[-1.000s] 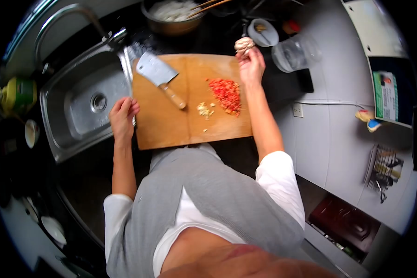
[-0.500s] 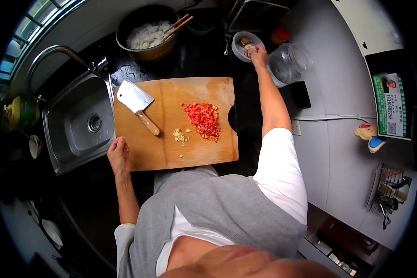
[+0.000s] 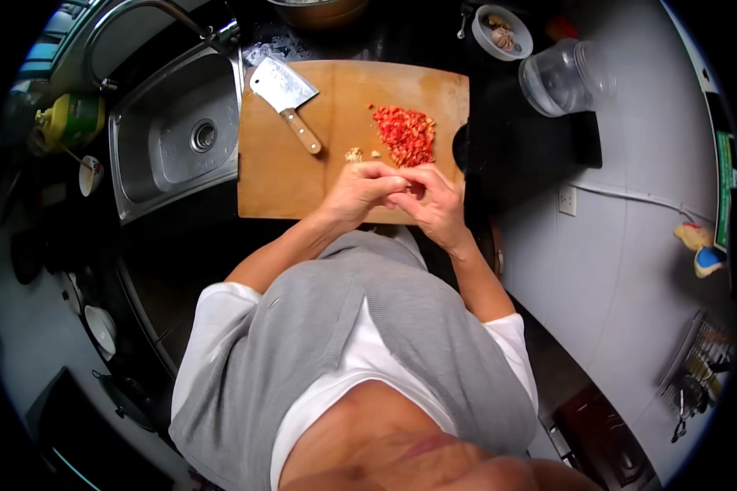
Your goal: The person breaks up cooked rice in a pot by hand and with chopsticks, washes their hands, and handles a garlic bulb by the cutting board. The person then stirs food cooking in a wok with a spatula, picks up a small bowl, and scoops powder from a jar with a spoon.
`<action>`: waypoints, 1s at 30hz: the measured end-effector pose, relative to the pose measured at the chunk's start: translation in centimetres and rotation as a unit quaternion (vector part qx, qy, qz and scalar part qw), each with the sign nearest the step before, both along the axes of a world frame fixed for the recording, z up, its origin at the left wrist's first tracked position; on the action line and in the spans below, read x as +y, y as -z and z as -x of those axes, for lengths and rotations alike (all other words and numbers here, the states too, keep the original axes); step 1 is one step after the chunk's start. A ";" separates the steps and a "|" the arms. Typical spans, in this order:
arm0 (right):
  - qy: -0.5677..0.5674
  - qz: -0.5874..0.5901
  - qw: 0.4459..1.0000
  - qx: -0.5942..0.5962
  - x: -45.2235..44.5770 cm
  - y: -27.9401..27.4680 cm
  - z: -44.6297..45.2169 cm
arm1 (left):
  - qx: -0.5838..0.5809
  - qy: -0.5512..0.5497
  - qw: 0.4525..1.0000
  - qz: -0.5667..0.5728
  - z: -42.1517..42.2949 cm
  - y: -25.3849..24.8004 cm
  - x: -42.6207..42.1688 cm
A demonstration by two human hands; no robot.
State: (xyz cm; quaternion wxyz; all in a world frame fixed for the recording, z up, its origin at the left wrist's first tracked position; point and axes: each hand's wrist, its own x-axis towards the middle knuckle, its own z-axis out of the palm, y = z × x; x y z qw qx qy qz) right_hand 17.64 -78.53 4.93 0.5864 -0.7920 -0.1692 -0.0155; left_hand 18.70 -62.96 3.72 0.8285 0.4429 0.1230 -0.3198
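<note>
My left hand [image 3: 360, 193] and my right hand [image 3: 436, 204] meet above the near edge of the wooden cutting board [image 3: 282, 184]. Both have their fingertips pinched together; whatever lies between them is hidden by the fingers. Just beyond them on the board is a heap of chopped red chili [image 3: 405, 135], with a small pile of chopped garlic [image 3: 354, 155] to its left. A cleaver [image 3: 288, 96] with a wooden handle lies flat on the board's left half, apart from both hands.
Left of the board is a steel sink [image 3: 168, 168] with a faucet [image 3: 219, 34]. At the back right, a white bowl [image 3: 487, 42] holds a garlic bulb [image 3: 504, 38] and a brownish piece. Beside it lies a clear jar [image 3: 553, 82]. A pot [image 3: 319, 14] stands behind the board.
My right hand has left the white bowl and come back over the board. My left hand has moved right from the board's left corner to meet it. The view has tilted nearer my body.
</note>
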 end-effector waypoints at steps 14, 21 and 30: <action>0.304 0.166 0.901 -0.261 4.9 1.9 12.4 | 0.163 0.212 0.919 0.289 8.8 0.0 4.3; 0.439 -0.386 0.811 0.035 4.9 1.0 20.3 | 0.173 0.300 0.892 0.291 13.1 -1.5 2.9; 0.508 -0.407 0.758 0.043 -5.4 -3.5 34.8 | 0.218 0.443 0.861 0.122 19.2 10.1 -1.5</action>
